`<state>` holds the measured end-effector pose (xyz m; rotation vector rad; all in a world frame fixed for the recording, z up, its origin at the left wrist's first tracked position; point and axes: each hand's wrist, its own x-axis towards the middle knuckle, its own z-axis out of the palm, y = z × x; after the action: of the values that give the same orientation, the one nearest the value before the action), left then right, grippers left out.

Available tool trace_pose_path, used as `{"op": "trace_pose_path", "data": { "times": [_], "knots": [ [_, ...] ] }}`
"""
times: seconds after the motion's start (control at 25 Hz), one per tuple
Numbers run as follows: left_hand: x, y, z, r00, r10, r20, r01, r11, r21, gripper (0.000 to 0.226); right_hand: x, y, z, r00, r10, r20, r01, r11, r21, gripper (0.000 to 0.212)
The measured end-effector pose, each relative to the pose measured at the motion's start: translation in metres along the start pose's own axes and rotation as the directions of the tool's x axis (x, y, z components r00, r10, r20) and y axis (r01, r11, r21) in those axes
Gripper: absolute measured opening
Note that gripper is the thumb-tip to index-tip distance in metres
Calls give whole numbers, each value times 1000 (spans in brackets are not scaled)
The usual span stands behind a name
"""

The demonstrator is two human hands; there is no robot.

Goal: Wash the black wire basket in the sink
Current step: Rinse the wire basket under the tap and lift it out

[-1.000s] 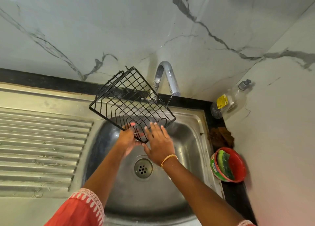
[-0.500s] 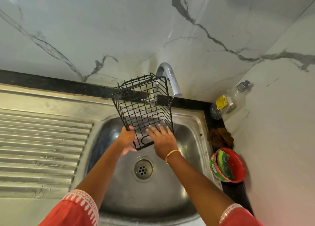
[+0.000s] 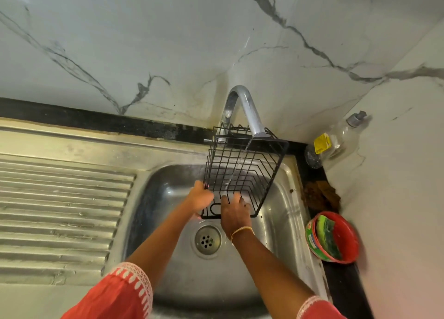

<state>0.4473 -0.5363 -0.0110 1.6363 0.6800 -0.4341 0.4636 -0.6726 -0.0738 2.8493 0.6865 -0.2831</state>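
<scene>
The black wire basket (image 3: pixel 252 167) is held tilted above the steel sink (image 3: pixel 168 234), right under the chrome tap (image 3: pixel 247 111). A thin stream of water runs from the spout through its grid. My left hand (image 3: pixel 200 197) grips the basket's lower left edge. My right hand (image 3: pixel 234 213) lies against the basket's lower end, fingers reaching up over the wires and partly hidden behind them.
A ribbed steel drainboard (image 3: pixel 60 210) lies left of the bowl, and the drain (image 3: pixel 207 239) sits below my hands. On the black ledge at right stand a red bowl with a green scrubber (image 3: pixel 332 237), a brown scrub pad (image 3: pixel 320 196) and a clear soap bottle (image 3: pixel 334 140). Marble walls close the corner.
The basket has swung right and turned until it sits under the spout, with water now falling through it. Both hands moved right with it.
</scene>
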Motion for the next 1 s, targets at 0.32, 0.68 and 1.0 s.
{"op": "trace_pose_path", "data": {
  "times": [0.32, 0.68, 1.0],
  "knots": [
    [21, -41, 29, 1000, 24, 18, -3, 673, -740, 44, 18, -15, -9, 980, 112, -163, -82, 980, 182, 42],
    [32, -39, 16, 1000, -24, 8, 19, 522, -853, 28, 10, 0, -10, 958, -282, -47, 285, 937, 201, 88],
    [28, -24, 12, 1000, 24, 8, -9, 623, -782, 24, 5, -20, -15, 997, -79, -17, 81, 965, 251, 84]
  ]
}}
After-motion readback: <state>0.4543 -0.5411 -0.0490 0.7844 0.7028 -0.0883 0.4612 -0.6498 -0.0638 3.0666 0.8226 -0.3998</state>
